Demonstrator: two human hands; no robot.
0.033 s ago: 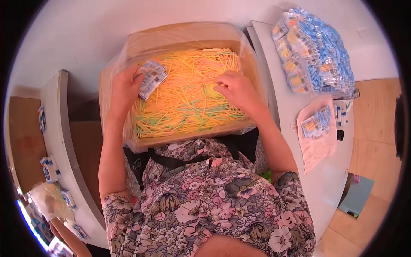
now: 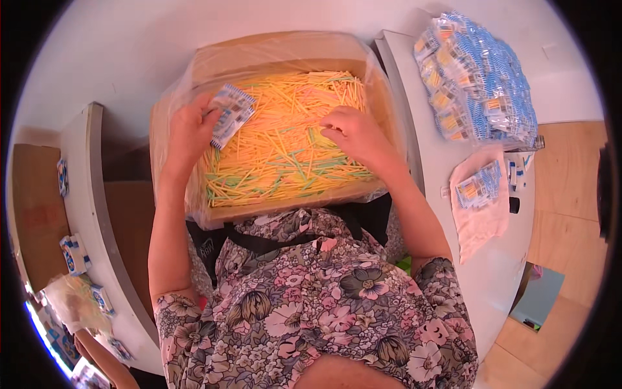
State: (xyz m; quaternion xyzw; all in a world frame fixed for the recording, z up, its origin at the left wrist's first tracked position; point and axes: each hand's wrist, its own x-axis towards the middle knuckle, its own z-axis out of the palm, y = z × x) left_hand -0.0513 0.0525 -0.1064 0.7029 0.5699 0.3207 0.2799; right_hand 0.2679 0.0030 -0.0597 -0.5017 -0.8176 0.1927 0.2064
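Observation:
A cardboard box (image 2: 278, 50) lined with clear plastic stands in front of me, filled with thin yellow, orange and green sticks (image 2: 278, 146). Over its left side, my left hand (image 2: 189, 128) pinches a small clear-and-blue packet (image 2: 232, 117) by its left edge; the packet is tilted above the sticks. My right hand (image 2: 356, 135) hovers over the right part of the sticks. Its thumb and fingers are drawn together in a pinch, and whatever may lie between them cannot be made out.
On the right table (image 2: 431, 223) sits a big clear bag of blue-striped packets (image 2: 483, 84). Below it, several similar packets (image 2: 479, 187) lie on a pink cloth (image 2: 483, 227). White-and-blue packs (image 2: 76, 255) rest on the left table, where another person's arm (image 2: 103, 360) shows at lower left.
My right hand has shifted very slightly to the left above the sticks. The packet in my left hand has moved a touch up and right.

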